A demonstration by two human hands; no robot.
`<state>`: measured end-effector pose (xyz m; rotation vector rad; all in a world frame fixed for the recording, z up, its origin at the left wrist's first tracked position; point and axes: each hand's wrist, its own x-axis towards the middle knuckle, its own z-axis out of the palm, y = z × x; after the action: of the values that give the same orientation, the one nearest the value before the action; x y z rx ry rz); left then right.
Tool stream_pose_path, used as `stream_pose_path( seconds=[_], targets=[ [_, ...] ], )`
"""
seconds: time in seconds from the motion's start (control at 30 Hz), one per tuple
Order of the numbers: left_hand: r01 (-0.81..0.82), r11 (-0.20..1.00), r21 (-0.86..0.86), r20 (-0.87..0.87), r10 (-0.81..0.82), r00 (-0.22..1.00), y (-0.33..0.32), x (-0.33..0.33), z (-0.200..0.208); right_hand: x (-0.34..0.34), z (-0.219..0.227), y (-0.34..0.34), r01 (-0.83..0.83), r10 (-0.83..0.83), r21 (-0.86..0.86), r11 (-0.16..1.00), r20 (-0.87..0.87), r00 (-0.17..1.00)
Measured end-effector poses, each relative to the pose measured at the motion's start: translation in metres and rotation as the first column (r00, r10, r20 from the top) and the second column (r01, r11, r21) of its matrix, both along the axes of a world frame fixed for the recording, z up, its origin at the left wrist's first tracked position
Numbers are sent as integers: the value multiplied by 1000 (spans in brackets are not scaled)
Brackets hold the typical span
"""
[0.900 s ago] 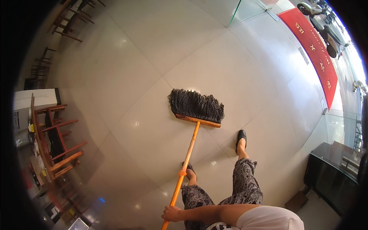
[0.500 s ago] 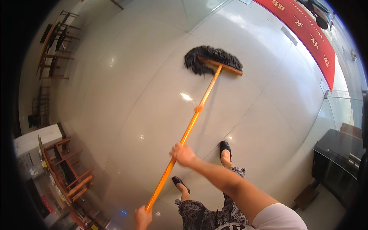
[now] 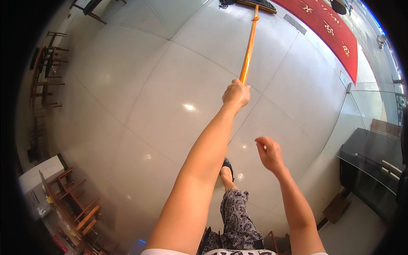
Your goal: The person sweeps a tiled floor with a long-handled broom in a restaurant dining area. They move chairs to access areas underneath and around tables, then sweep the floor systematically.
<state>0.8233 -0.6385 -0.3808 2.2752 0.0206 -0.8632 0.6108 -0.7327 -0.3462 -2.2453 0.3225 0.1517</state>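
Note:
My left hand (image 3: 236,94) is wrapped around the near end of a long orange wooden mop handle (image 3: 248,51), its arm stretched far forward. The handle runs away to the dust mop's head (image 3: 261,5), a wooden bar with black fringe, partly cut off by the top edge of the view. It lies on the pale tiled floor (image 3: 161,97), close to a red mat. Off the handle, my right hand (image 3: 270,154) hangs above the floor. Its fingers are loosely curled, with a gap beside the thumb and nothing in them.
The red mat (image 3: 327,29) with yellow markings lies at the far right, by a glass door (image 3: 348,100). A black cabinet (image 3: 369,153) stands at the right. Wooden chairs (image 3: 78,199) and a white box (image 3: 42,170) line the left, with more chairs (image 3: 49,76) beyond.
The mop has been pushed forward, away from me, toward the red mat. My right hand has let go of the handle; my left hand has moved far forward with the handle's end.

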Motion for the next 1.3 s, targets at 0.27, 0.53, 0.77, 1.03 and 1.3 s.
stream_pose_path(
  seconds=[0.27, 0.53, 0.77, 1.03, 1.3],
  targets=[
    [-57, 989, 140, -111, 73, 991, 201, -231, 21, -89, 19, 82, 62, -39, 307, 950, -81, 996],
    [72, 862, 501, -417, 168, 893, 367, -411, 263, -75, 56, 201, -628, 638, -121, 768, 219, 738],
    [60, 806, 588, -392, 220, 893, 373, -381, 339, -37, 46, 261, -921, 920, 28, 389, 43, 390],
    [47, 895, 443, -269, 83, 960, 277, -281, 301, 80, 0, 139, -869, 876, -124, 479, -1, 483],
    [197, 967, 162, -241, -155, 958, 30, -59, 94, 286, -97, -132, -498, 379, -406, 766, -341, 860]
  ],
)
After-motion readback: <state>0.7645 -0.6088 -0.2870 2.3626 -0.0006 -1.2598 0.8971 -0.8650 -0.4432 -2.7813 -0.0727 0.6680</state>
